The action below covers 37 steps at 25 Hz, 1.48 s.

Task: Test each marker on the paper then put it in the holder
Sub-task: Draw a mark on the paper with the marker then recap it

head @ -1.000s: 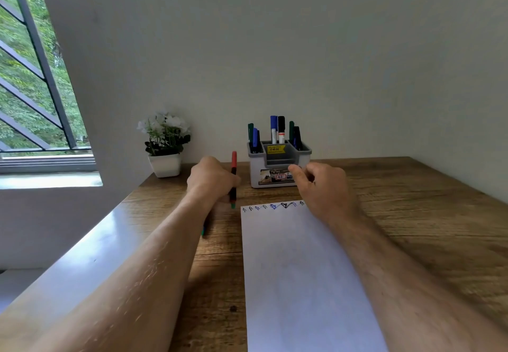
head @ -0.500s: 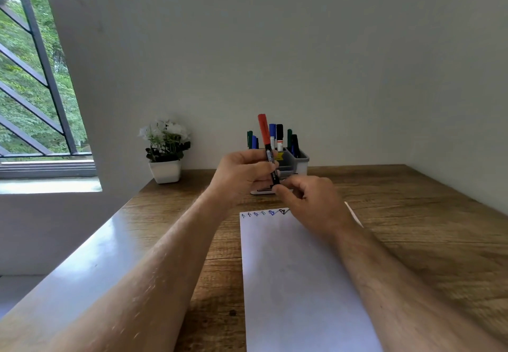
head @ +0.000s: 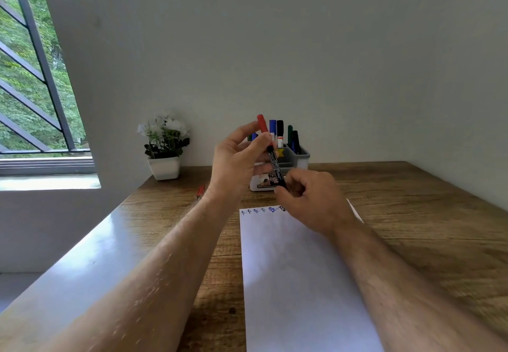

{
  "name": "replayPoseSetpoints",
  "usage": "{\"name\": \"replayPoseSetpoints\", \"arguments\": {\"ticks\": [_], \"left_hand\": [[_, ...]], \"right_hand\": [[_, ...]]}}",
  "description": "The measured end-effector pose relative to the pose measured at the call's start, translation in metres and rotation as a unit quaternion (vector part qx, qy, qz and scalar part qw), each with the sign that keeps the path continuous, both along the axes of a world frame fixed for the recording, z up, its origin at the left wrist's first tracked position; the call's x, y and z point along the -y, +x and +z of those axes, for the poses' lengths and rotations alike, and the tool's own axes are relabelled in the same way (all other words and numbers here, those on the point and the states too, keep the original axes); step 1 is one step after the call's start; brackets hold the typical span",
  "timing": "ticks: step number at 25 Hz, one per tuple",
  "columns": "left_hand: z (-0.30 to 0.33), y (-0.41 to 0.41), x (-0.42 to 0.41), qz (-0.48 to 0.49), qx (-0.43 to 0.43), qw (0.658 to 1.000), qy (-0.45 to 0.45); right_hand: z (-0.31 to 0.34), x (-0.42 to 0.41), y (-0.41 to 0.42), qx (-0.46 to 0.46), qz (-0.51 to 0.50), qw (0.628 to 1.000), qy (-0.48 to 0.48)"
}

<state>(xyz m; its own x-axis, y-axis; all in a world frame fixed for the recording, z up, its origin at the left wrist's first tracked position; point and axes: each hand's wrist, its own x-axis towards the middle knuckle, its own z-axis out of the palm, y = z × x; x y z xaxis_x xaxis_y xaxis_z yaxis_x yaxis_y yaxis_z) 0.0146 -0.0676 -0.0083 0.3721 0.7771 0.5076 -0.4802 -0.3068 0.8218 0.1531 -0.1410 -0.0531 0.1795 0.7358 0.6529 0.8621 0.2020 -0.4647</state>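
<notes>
A black marker with a red cap (head: 272,156) is held nearly upright above the desk, in front of the holder. My left hand (head: 237,159) pinches it near the red cap end. My right hand (head: 310,200) grips its lower end, just above the top of the white paper (head: 297,283). Several small blue and black test marks (head: 262,210) run along the paper's top edge. The grey and white holder (head: 301,157) stands behind my hands with several markers in it. Another red marker (head: 200,192) lies on the desk left of my left wrist.
A white pot with white flowers (head: 164,148) stands at the back left of the wooden desk (head: 426,214). The wall runs close behind the holder. A barred window (head: 30,76) is at the far left.
My left hand lifted the red-capped marker off the desk and brought it right, in front of the holder. My right hand rose from the paper and took hold of its lower end.
</notes>
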Motion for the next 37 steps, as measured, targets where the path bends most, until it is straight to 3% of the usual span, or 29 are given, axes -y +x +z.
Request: {"name": "replayPoseSetpoints", "arguments": {"ticks": [12,25,31,37], "left_hand": [[-0.013,0.008,0.004,0.02,-0.102,0.994,-0.034],[-0.015,0.007,0.001,0.054,-0.101,0.992,-0.051],[-0.01,0.001,-0.004,0.031,-0.045,0.996,-0.064],[-0.003,-0.01,-0.01,-0.04,0.071,0.978,-0.192]], "right_hand": [[0.004,-0.001,0.003,-0.041,0.04,0.996,0.073],[0.007,0.0,0.007,-0.039,-0.034,0.997,0.064],[0.006,0.001,0.009,-0.039,-0.066,0.995,0.069],[0.006,0.0,0.011,-0.135,-0.041,0.984,0.104]]}}
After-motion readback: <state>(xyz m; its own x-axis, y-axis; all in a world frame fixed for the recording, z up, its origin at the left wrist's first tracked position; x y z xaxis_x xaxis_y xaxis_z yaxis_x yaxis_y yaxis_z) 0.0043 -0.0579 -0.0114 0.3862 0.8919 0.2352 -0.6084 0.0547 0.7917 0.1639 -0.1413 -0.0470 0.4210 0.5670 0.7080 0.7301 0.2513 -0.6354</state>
